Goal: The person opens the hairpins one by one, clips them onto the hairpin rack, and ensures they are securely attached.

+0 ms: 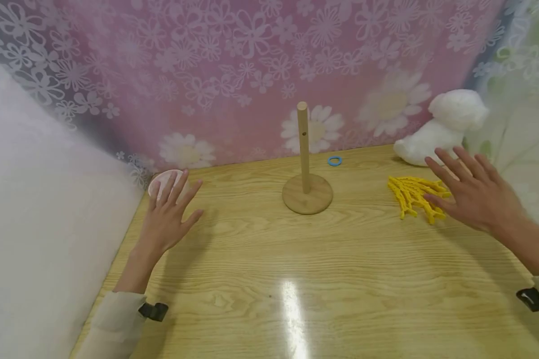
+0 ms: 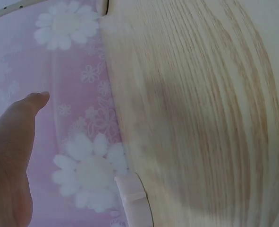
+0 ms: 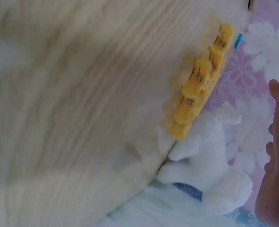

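Note:
My left hand (image 1: 163, 217) is held over the table at the left with its fingers spread. Its fingers overlap a pale pinkish round dish (image 1: 154, 185) at the back left corner and partly hide it. At the right, my right hand (image 1: 480, 194) is raised with fingers apart, holding nothing. Beside its thumb lies a bunch of yellow clothespins (image 1: 415, 192), whose small metal springs show in the right wrist view. Between the hands stands a wooden post (image 1: 304, 149) on a round wooden base (image 1: 307, 202), upright, with a small dark hole near its top.
A blue ring (image 1: 334, 161) lies behind the post, near the pink flowered curtain (image 1: 233, 89). At the back right corner sits a white plush toy (image 1: 444, 124). A white surface (image 1: 40, 199) borders the wood-grain table (image 1: 251, 259) on the left.

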The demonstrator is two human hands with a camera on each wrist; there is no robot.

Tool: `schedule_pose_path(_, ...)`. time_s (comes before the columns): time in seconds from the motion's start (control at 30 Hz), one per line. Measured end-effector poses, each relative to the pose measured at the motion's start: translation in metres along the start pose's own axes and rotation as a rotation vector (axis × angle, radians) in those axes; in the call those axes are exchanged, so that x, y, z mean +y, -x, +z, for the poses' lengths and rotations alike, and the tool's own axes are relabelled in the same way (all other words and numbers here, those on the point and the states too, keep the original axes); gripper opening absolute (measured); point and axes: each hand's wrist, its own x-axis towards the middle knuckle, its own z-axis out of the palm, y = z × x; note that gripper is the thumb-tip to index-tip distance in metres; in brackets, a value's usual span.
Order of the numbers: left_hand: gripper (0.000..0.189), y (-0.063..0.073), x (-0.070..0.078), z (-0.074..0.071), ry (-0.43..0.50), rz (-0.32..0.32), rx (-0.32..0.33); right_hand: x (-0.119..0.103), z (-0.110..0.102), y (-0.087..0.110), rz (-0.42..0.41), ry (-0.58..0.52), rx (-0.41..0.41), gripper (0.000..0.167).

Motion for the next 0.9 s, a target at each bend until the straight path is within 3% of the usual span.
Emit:
schedule_pose_path(0.17, 0.075, -0.005, 0.005, 0.012, 0.087, -0.066, -0.093, -0.011, 0.004, 0.012, 0.260, -0.133, -0.290, 0.085)
schedule_pose_path(0.3, 0.073, -0.013, 0.012, 0.027, 0.176, -0.069, -0.116, -0.023, 0.007, 0.017, 0.416, -0.351, -0.356, 0.088)
schedule_pose_path(0.4, 0.073, -0.021, 0.018, 0.037, 0.226, -0.070, -0.133, -0.032, 0.010, 0.018, 0.504, -0.494, -0.366, 0.085)
schedule_pose_path(0.53, 0.072, -0.035, 0.029, 0.052, 0.299, -0.081, -0.174, -0.043, 0.013, 0.015, 0.596, -0.600, -0.370, 0.078)
schedule_pose_path(0.9, 0.071, -0.082, 0.081, 0.079, 0.599, -0.074, -0.275, -0.064, 0.024, 0.009, 0.712, -0.614, -0.277, 0.061)
